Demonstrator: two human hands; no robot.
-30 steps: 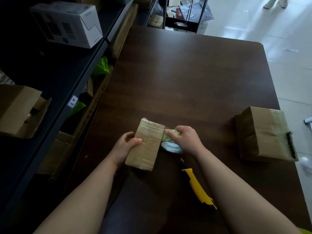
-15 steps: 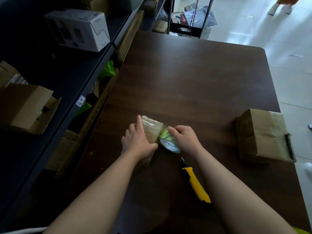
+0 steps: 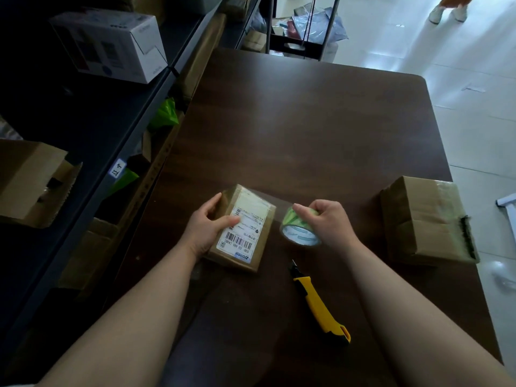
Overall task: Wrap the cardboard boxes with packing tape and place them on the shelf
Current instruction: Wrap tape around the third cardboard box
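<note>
Both bare forearms are extended forward, converging toward the hands. The left hand [image 3: 208, 229] is wrapped round the left edge of the small box [image 3: 245, 233] — thumb laid on its top face. The right hand [image 3: 328, 222], near and to its right, is curled over the tape roll [image 3: 297, 231] — index finger pointed toward the left hand.

The small cardboard box [image 3: 264, 244] at near left was matt brown card under glossy clear tape, with a smooth white paper label [image 3: 247, 219]. The tape roll [image 3: 298, 233] beside it shone like slick plastic. The table [image 3: 307, 121] showed dark wood grain with a soft sheen. The knife [image 3: 318, 305] was smooth yellow plastic. The larger box [image 3: 424, 219] at right was creased matt card.
</note>
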